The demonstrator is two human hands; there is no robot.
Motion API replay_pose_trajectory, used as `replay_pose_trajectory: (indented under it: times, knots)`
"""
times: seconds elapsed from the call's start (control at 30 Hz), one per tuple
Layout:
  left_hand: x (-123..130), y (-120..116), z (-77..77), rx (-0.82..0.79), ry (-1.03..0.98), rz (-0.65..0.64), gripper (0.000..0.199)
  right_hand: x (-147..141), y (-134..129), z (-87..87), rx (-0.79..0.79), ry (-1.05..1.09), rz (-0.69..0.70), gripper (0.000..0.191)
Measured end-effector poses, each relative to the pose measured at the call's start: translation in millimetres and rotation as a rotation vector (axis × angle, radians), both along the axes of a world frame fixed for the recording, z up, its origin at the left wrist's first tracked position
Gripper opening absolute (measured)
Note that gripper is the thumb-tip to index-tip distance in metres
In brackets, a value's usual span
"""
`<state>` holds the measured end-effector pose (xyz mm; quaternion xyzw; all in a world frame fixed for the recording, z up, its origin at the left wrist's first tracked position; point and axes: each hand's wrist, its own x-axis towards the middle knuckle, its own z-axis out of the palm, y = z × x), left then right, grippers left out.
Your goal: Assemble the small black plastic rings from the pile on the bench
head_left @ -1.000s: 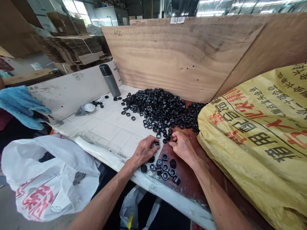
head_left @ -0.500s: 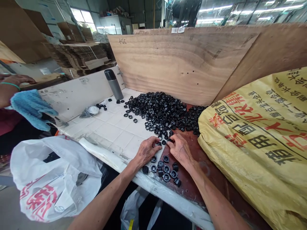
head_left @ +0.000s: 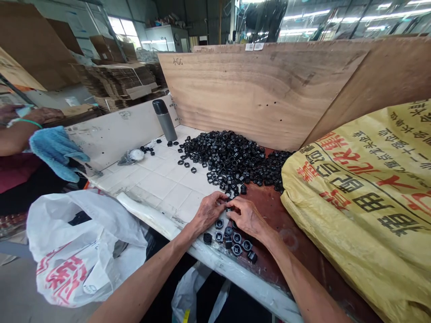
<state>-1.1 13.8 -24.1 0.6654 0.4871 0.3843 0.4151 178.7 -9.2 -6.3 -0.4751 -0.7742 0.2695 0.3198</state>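
My left hand (head_left: pixel 210 211) and my right hand (head_left: pixel 247 217) meet at the edge of the tiled surface, with fingertips closed around a small black plastic part (head_left: pixel 229 210). Its shape is mostly hidden by my fingers. Just below my hands sits a small group of round black plastic fittings (head_left: pixel 232 237) with cross-shaped centres, on a brown board (head_left: pixel 279 215). Further back lies a large heap of black plastic rings (head_left: pixel 229 159), spreading over the white tiles (head_left: pixel 161 188) with several loose rings around it.
A plywood board (head_left: pixel 262 94) stands behind the heap. A yellow printed woven sack (head_left: pixel 357 202) bulges on the right, and a white plastic bag (head_left: pixel 84 246) hangs at the front left. A grey flask (head_left: pixel 164 120), blue cloth (head_left: pixel 57 152) and a co-worker's forearm (head_left: pixel 20 128) are further left.
My hands have drawn closer together around the small black part. The co-worker's forearm at the left has shifted into fuller view, and the whole scene has drifted slightly as my head moved.
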Motion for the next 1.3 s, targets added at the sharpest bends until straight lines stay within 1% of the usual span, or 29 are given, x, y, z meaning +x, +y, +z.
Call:
replay_pose_trajectory:
  times: [0.07,0.1,0.17,0.27,0.33,0.4,0.43,0.5,0.57,0.6,0.67,0.73,0.87,0.93,1.03,1.1,1.17,1.23,1.3]
  knots:
    - [-0.6,3.6,0.4,-0.026,-0.048,-0.025,0.029,2.6,4.7,-6.1,0.020,-0.026,-0.139,0.018]
    - [-0.5,5.9,0.3,-0.011,-0.036,-0.030,0.032,5.0,6.9,-7.8,0.023,-0.041,-0.202,0.017]
    - [1.2,10.4,-0.3,0.086,0.072,-0.005,0.033,10.0,9.7,-8.5,0.029,-0.061,-0.274,0.016]
    - [6.5,15.5,-2.7,0.245,0.247,0.072,0.020,13.9,10.4,-6.4,0.069,-0.049,-0.285,0.014]
    - [10.3,16.6,-5.0,0.288,0.281,0.102,0.013,13.6,10.3,-6.4,0.089,-0.028,-0.274,0.011]
    - [12.8,16.0,-6.5,0.315,0.281,0.102,0.011,12.5,10.7,-8.2,0.072,-0.011,-0.251,0.010]
    - [13.4,14.9,-6.7,0.323,0.279,0.096,0.012,12.0,11.0,-9.3,0.049,0.000,-0.247,0.010]
    - [13.3,11.5,-5.2,0.303,0.284,0.092,0.011,10.9,11.4,-10.9,-0.005,0.047,-0.286,0.014]
    - [12.1,6.3,-1.7,0.242,0.295,0.101,0.007,9.5,10.9,-10.7,-0.055,0.121,-0.330,0.019]
    - [11.3,3.2,0.4,0.211,0.295,0.109,0.008,8.5,10.4,-9.8,-0.080,0.167,-0.330,0.020]
    - [9.6,-2.9,4.5,0.172,0.257,0.117,0.014,6.0,9.0,-7.0,-0.113,0.255,-0.289,0.020]
    - [8.1,-7.7,7.5,0.131,0.172,0.113,0.016,3.3,7.6,-3.7,-0.116,0.310,-0.241,0.018]
    - [6.7,-9.6,9.4,-0.034,-0.112,0.119,0.023,0.4,5.5,0.8,-0.045,0.291,-0.146,0.016]
    - [6.5,-8.1,9.4,-0.065,-0.222,0.136,0.027,0.0,4.4,2.0,-0.064,0.303,-0.153,0.020]
    - [5.7,-6.5,9.7,-0.093,-0.276,0.110,0.029,0.1,3.1,3.9,-0.111,0.364,-0.238,0.020]
    - [5.0,-6.5,10.7,-0.135,-0.324,0.059,0.030,0.7,3.1,5.8,-0.071,0.361,-0.240,0.014]
    - [4.6,-7.0,12.4,-0.173,-0.388,0.011,0.031,1.7,3.7,7.9,0.004,0.322,-0.197,0.011]
    - [4.6,-7.6,14.6,-0.192,-0.433,-0.017,0.032,2.6,4.3,9.1,0.058,0.296,-0.170,0.014]
    - [4.5,-8.1,16.8,-0.193,-0.440,-0.021,0.031,2.7,4.4,8.5,0.076,0.289,-0.162,0.017]
